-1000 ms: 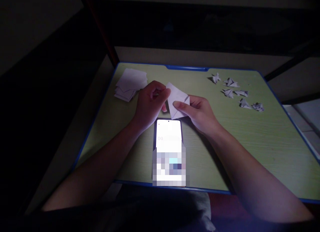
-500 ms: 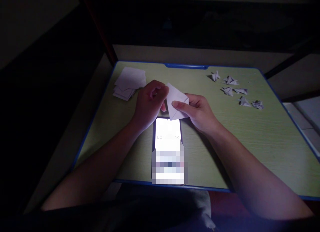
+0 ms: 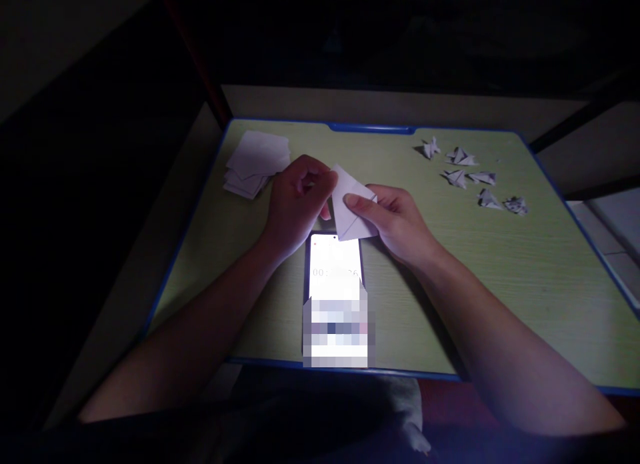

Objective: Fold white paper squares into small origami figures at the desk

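Note:
A small white sheet of paper (image 3: 346, 209), with diagonal crease lines on it, is held up between both hands above the far end of a lit phone. My right hand (image 3: 400, 217) grips its right side, the thumb lying flat across the front and the fingers behind. At the paper's upper left corner, my left hand (image 3: 303, 201) pinches the edge between thumb and curled fingers. Below the paper lies the phone (image 3: 335, 257), its bright screen showing timer-like digits; its lower part is pixelated.
A stack of white paper sheets (image 3: 260, 154) lies at the table's far left. Several small folded paper figures (image 3: 456, 178) are spread at the far right. The light green table (image 3: 425, 331) has a blue rim, with a blue handle-like piece (image 3: 373, 128) at its far edge.
Both hands keep their hold on the paper with hardly any movement. The right thumb sits slightly higher on the sheet, and the whole view has shifted a little.

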Action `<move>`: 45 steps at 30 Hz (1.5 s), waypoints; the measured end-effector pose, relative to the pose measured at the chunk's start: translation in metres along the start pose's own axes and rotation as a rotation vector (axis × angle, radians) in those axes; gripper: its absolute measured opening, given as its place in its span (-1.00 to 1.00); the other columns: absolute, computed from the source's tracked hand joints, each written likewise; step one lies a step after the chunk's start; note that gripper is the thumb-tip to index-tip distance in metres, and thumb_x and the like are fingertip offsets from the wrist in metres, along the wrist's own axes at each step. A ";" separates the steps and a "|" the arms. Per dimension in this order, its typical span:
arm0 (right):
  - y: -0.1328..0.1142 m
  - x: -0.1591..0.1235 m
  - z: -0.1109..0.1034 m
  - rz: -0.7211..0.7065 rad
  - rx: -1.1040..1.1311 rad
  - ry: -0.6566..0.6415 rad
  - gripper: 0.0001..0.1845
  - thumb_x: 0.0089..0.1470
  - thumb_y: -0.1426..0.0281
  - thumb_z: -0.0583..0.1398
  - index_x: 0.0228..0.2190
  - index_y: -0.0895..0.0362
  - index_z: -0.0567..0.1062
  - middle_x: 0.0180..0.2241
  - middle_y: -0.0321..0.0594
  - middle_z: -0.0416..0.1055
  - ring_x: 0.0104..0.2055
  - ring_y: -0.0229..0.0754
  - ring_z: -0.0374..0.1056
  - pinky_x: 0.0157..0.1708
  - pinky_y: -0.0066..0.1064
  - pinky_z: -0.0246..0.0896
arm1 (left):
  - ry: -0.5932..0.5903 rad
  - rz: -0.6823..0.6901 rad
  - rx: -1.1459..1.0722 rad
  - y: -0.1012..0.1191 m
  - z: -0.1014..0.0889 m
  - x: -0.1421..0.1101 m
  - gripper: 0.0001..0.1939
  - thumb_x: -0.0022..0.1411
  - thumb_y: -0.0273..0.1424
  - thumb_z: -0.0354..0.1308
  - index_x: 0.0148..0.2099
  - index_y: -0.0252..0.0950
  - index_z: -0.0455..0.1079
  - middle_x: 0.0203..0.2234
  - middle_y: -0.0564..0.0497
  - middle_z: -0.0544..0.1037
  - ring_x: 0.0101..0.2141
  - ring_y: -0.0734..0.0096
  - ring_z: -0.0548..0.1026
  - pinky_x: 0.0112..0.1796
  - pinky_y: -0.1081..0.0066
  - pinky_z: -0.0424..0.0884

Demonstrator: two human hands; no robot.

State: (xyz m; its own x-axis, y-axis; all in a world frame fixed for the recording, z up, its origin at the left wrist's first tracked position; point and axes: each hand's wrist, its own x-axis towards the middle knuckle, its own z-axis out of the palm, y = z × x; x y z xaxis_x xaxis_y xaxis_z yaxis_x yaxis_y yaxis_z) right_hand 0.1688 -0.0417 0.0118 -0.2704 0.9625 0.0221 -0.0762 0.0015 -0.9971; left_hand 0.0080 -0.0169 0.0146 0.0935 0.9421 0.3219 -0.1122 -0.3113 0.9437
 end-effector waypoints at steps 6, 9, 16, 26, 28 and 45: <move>-0.003 0.000 0.002 0.001 -0.007 0.007 -0.60 -0.06 0.09 0.37 -0.58 0.15 0.49 -0.64 -0.36 0.37 -0.64 -0.39 0.15 -0.66 -0.47 -0.09 | 0.012 -0.022 0.027 0.001 0.002 -0.001 -0.63 0.19 -0.15 0.28 -0.45 -0.25 0.23 -0.75 0.21 0.34 -0.74 0.63 0.30 -0.70 0.55 0.18; -0.003 -0.001 0.001 0.006 -0.015 0.009 -0.60 -0.07 0.08 0.38 -0.56 0.16 0.50 -0.62 -0.34 0.38 -0.63 -0.39 0.17 -0.65 -0.47 -0.08 | 0.004 0.002 0.019 0.000 0.002 -0.001 -0.63 0.20 -0.14 0.27 -0.44 -0.25 0.24 -0.74 0.21 0.34 -0.73 0.62 0.31 -0.69 0.55 0.19; -0.002 -0.001 0.000 -0.004 -0.034 0.010 -0.62 -0.04 0.09 0.36 -0.56 0.15 0.51 -0.63 -0.34 0.38 -0.63 -0.38 0.16 -0.65 -0.46 -0.08 | -0.006 -0.011 -0.028 0.002 0.002 -0.001 -0.61 0.16 -0.11 0.29 -0.45 -0.25 0.25 -0.72 0.19 0.36 -0.74 0.63 0.31 -0.71 0.52 0.17; -0.003 0.000 0.000 -0.017 -0.022 0.018 -0.63 -0.08 0.11 0.39 -0.58 0.14 0.50 -0.65 -0.36 0.35 -0.65 -0.39 0.14 -0.67 -0.46 -0.11 | 0.009 0.002 -0.042 0.000 0.001 0.000 -0.65 0.11 -0.15 0.35 -0.42 -0.26 0.30 -0.70 0.20 0.39 -0.73 0.63 0.32 -0.71 0.52 0.18; -0.003 -0.001 0.000 -0.017 -0.023 0.027 -0.64 -0.07 0.11 0.39 -0.58 0.14 0.50 -0.65 -0.36 0.35 -0.65 -0.39 0.13 -0.67 -0.46 -0.11 | 0.009 -0.007 -0.054 0.000 0.001 -0.001 -0.64 0.10 -0.15 0.35 -0.45 -0.26 0.31 -0.73 0.19 0.38 -0.74 0.64 0.31 -0.71 0.53 0.17; -0.001 0.000 -0.002 -0.014 -0.058 0.046 -0.63 0.00 0.11 0.34 -0.56 0.14 0.48 -0.60 -0.32 0.35 -0.60 -0.35 0.15 -0.60 -0.42 -0.09 | 0.016 -0.059 -0.067 0.003 0.002 -0.003 -0.63 0.14 -0.14 0.32 -0.44 -0.27 0.27 -0.75 0.17 0.42 -0.75 0.62 0.34 -0.73 0.56 0.15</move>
State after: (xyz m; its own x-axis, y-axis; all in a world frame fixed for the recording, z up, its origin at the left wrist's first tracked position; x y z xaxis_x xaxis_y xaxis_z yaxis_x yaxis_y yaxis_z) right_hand 0.1706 -0.0414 0.0129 -0.2254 0.9737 0.0344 -0.0240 0.0298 -0.9993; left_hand 0.0093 -0.0210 0.0169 0.0865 0.9606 0.2640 -0.1732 -0.2465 0.9535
